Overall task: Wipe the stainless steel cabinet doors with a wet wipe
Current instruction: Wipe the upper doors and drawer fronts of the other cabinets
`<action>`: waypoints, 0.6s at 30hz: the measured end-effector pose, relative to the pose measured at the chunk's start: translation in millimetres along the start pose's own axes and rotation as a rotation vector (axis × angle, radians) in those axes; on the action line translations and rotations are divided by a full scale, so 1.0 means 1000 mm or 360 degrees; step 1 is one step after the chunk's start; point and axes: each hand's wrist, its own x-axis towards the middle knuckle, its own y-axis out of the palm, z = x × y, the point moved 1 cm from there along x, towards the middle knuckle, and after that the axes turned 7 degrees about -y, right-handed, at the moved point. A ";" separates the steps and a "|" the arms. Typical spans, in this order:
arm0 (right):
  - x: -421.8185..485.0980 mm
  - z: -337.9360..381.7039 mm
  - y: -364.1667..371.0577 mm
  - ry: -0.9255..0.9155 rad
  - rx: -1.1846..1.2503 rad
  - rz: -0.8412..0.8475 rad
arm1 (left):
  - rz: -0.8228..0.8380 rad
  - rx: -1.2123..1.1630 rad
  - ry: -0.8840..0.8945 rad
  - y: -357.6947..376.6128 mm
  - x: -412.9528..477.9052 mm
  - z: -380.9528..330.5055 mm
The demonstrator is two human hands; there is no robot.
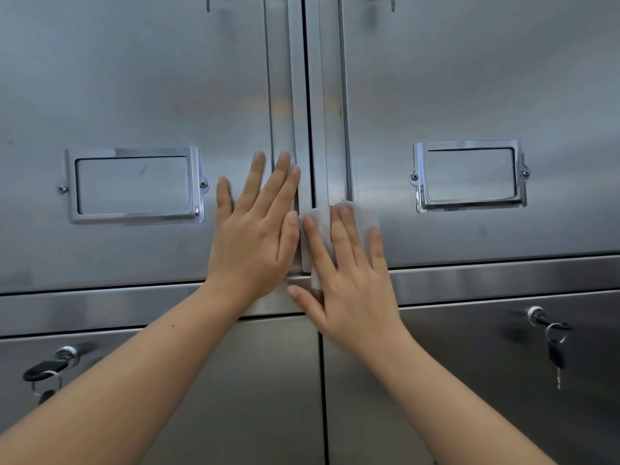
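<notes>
Two stainless steel cabinet doors fill the view, a left door [134,78] and a right door [469,78], meeting at a vertical seam in the middle. My right hand [349,270] presses a white wet wipe [320,223] flat against the lower inner edge of the right door, fingers straight and spread. My left hand [255,229] lies flat on the left door beside the seam, fingers straight, touching nothing else. Most of the wipe is hidden under my right palm.
Each upper door carries a chrome label frame, the left frame [134,186] and the right frame [469,176]. Below a horizontal rail [503,276] sit lower doors with locks; keys hang from the left lock [50,367] and the right lock [550,337].
</notes>
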 end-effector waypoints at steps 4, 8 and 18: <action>0.000 -0.005 0.000 -0.0049 0.0018 -0.0036 | -0.0009 0.0005 0.0003 0.000 0.000 0.000; -0.001 -0.002 0.003 -0.0040 -0.0009 -0.0034 | -0.0006 0.0006 0.0005 0.000 -0.001 0.000; -0.001 0.000 0.004 0.0067 -0.0017 -0.0048 | -0.0001 -0.0001 0.0006 0.000 -0.001 0.000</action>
